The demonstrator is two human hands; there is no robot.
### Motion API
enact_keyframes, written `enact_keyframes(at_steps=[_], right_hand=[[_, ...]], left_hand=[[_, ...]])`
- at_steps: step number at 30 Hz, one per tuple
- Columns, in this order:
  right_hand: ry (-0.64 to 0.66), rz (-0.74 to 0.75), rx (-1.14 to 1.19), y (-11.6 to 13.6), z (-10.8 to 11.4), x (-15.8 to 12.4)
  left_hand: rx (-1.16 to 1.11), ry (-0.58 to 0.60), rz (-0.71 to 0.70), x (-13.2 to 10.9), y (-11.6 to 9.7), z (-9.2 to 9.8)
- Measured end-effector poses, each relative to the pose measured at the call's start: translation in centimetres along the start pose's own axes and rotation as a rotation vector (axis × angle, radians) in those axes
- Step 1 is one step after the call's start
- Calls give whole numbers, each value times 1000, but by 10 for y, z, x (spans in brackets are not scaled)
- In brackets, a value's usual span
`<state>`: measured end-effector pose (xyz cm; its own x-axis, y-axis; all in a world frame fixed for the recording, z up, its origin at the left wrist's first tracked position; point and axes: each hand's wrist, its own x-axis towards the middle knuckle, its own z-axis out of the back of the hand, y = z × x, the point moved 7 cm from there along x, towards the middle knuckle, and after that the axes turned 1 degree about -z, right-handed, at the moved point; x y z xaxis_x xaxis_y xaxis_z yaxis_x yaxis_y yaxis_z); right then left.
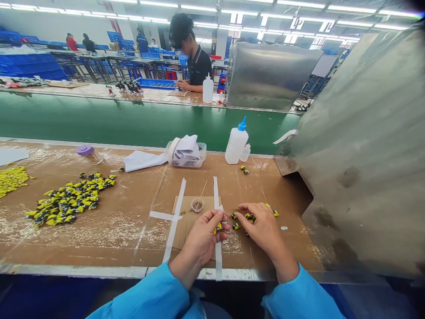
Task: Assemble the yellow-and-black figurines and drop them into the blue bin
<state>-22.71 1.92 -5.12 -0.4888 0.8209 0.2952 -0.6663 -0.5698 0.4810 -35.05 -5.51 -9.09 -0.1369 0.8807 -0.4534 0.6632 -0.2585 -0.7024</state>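
Near the front of the table, my left hand (206,232) is closed around a small yellow-and-black plastic piece (217,228), partly hidden by the fingers. My right hand (264,223) reaches over a small group of similar yellow-and-black pieces (249,217), its thumb and fingers curved and apart; whether it touches one, I cannot make out. Just beyond my left hand is a small clear cup (197,204) of brownish liquid with a thin stick (203,188) leaning in it. The cup stands on a cardboard piece (181,230) between strips of white tape (175,221).
To the left lie a pile of yellow-and-black pieces (71,199) and plain yellow parts (11,180). Behind are a purple-lidded jar (85,151), a container with paper (189,153) and a blue-capped bottle (236,144). A metal hood (361,177) bounds the right. Across the green belt (149,122) sits a co-worker (197,62).
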Motion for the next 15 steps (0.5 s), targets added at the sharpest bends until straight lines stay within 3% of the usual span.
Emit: enact_keyframes(at_steps=[4, 7, 12, 15], right_hand=[[76, 13, -24, 8, -8, 2], [40, -13, 30, 7, -7, 1], [-1, -102, 483, 6, 1, -10], [22, -132, 643, 12, 4, -16]], left_hand=[[-17, 11, 21, 1, 3, 0], [-14, 6, 29, 1, 2, 2], [2, 62, 76, -3, 4, -3], [-2, 119, 101, -6, 7, -8]])
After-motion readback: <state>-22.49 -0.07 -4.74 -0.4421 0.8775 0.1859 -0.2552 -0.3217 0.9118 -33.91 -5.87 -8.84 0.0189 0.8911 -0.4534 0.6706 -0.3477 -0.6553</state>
